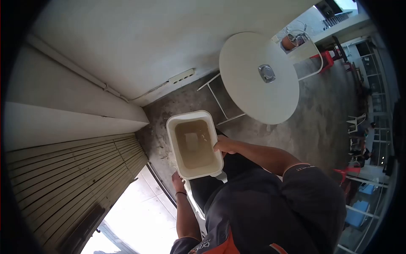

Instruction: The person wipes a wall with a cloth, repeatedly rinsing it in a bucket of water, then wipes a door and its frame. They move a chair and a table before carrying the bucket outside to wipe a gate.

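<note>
Both hands clamped on white tub (193,144) | right hand (225,145) grips right rim, left hand (178,182) supports near end, keeping murky water level | above concrete floor (313,122), near round table (258,76)

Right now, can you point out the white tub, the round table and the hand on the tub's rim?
white tub (174,134): head view, on its left rim.
round table (245,80): head view, bare tabletop left of centre.
right hand (224,145): head view, back of hand at the tub's right rim.
</note>
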The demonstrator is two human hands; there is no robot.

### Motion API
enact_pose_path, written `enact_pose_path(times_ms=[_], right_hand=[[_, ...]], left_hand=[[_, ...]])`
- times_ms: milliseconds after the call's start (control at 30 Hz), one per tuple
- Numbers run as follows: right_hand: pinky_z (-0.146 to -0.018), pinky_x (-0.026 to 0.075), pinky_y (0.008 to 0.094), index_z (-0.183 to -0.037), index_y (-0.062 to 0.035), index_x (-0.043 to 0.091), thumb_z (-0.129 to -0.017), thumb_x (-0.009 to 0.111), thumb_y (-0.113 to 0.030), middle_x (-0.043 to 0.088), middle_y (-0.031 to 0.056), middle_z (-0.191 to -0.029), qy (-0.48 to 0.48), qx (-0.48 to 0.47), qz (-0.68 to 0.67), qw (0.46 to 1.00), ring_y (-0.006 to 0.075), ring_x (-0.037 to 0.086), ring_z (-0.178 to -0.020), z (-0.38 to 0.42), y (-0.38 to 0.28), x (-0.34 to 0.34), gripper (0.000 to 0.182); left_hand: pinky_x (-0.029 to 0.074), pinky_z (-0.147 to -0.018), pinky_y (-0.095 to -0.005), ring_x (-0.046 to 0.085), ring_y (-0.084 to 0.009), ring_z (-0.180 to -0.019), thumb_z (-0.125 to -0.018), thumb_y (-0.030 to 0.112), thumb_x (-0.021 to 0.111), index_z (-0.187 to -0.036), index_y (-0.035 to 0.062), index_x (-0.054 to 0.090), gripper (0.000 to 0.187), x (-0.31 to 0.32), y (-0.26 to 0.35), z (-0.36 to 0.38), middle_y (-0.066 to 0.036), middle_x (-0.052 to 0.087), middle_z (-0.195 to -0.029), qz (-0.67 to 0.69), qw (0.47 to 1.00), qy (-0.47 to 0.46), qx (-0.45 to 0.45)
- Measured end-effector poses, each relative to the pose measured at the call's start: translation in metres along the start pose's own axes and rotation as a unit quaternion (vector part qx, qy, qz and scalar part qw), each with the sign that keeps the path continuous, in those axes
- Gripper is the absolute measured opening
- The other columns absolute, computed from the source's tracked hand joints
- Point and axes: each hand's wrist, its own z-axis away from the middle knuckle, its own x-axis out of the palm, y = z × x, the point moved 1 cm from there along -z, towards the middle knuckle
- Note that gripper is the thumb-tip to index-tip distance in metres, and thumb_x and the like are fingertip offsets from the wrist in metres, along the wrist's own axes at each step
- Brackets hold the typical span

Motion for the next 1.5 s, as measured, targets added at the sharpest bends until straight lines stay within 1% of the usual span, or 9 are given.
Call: enact_pose_path(times_ms=[133,333,433,567,733,900,1033,1267,1500], right_hand=[[-0.072,0.06,0.0494,-0.129,0.0011,0.053,-0.08,0.056,0.002,0.062,0.0209,-0.116,0.029,-0.063,-0.111,0.991,0.0369,0.065,-0.102,0.148,-0.025,-0.023,0.05],[-0.066,0.061,0.0472,-0.123,0.0048,0.055,-0.078,0.054,0.004,0.064,0.021,-0.107,0.13,-0.176,-0.274,0.936,0.0352,0.068,-0.091,0.268,0.012,-0.063,0.045],[-0.064,0.061,0.0472,-0.123,0.0048,0.054,-0.078,0.054,0.004,0.064,0.0197,-0.107,0.157,-0.214,-0.302,0.916,0.0341,0.069,-0.089,0.289,0.046,-0.095,0.045],[-0.063,0.061,0.0475,-0.121,0.0072,0.053,-0.077,0.054,0.004,0.064,0.0206,-0.104,0.178,-0.221,-0.311,0.907,0.0346,0.069,-0.086,0.309,0.08,-0.168,0.044],[-0.067,0.061,0.0523,-0.121,0.0097,0.051,-0.078,0.053,0.003,0.063,0.0231,-0.106,0.192,-0.2,-0.304,0.912,0.0383,0.069,-0.09,0.305,0.139,-0.27,0.044],[-0.067,0.062,0.056,-0.121,0.0086,0.047,-0.075,0.054,0.001,0.06,0.023,-0.108,0.188,-0.163,-0.327,0.911,0.0398,0.069,-0.089,0.315,0.165,-0.344,0.046],[-0.071,0.062,0.0552,-0.127,0.0075,0.042,-0.076,0.055,0.001,0.055,0.0223,-0.115,0.184,-0.17,-0.386,0.888,0.039,0.066,-0.096,0.305,0.181,-0.374,0.054],[-0.079,0.058,0.0524,-0.127,0.0098,0.041,-0.085,0.053,-0.004,0.055,0.0213,-0.115,0.213,-0.137,-0.438,0.863,0.0373,0.062,-0.098,0.285,0.17,-0.38,0.045],[-0.085,0.058,0.0471,-0.126,0.0056,0.051,-0.087,0.049,-0.017,0.06,0.0222,-0.119,0.111,-0.243,-0.414,0.87,0.0378,0.064,-0.101,0.239,0.144,-0.363,0.045]], left_hand=[[0.031,-0.107,-0.0502,0.043,-0.0281,-0.131,-0.099,0.057,0.037,-0.14,0.0028,0.043,0.069,0.034,0.111,0.089,-0.014,0.047,-0.142,0.11,0.97,-0.199,0.089],[0.024,-0.111,-0.0476,0.04,-0.0273,-0.134,-0.1,0.061,0.03,-0.143,0.0051,0.041,0.072,0.116,0.206,0.214,-0.014,0.047,-0.144,0.019,0.935,-0.265,0.234],[0.027,-0.109,-0.0467,0.042,-0.0271,-0.133,-0.1,0.061,0.031,-0.144,0.0048,0.039,0.072,0.152,0.204,0.217,-0.015,0.05,-0.141,-0.045,0.952,-0.22,0.207],[0.034,-0.103,-0.0447,0.053,-0.0263,-0.121,-0.097,0.06,0.039,-0.142,0.0082,0.041,0.069,0.175,0.153,0.195,-0.014,0.057,-0.134,-0.097,0.977,-0.086,0.171],[0.041,-0.089,-0.0482,0.058,-0.0277,-0.112,-0.094,0.052,0.052,-0.143,0.0121,0.039,0.064,0.158,0.0,0.194,-0.014,0.06,-0.128,-0.011,0.987,0.153,0.036],[0.045,-0.068,-0.0413,0.058,-0.0196,-0.081,-0.092,0.039,0.058,-0.123,0.0065,0.054,0.045,0.159,-0.148,0.308,-0.011,0.066,-0.105,0.04,0.946,0.319,-0.047],[0.047,-0.087,-0.0429,0.063,-0.0336,-0.095,-0.084,0.029,0.065,-0.117,-0.0096,0.055,0.052,0.155,-0.248,0.386,-0.024,0.065,-0.104,-0.111,0.856,0.504,-0.024],[0.045,-0.099,-0.0451,0.057,-0.0356,-0.116,-0.082,0.029,0.063,-0.125,0.0057,0.055,0.05,0.183,-0.293,0.472,-0.019,0.059,-0.125,-0.127,0.737,0.641,-0.175],[0.042,-0.102,-0.0489,0.048,-0.0349,-0.124,-0.079,0.03,0.065,-0.129,0.0083,0.047,0.057,0.196,-0.298,0.5,-0.017,0.049,-0.131,-0.057,0.638,0.723,-0.26]])
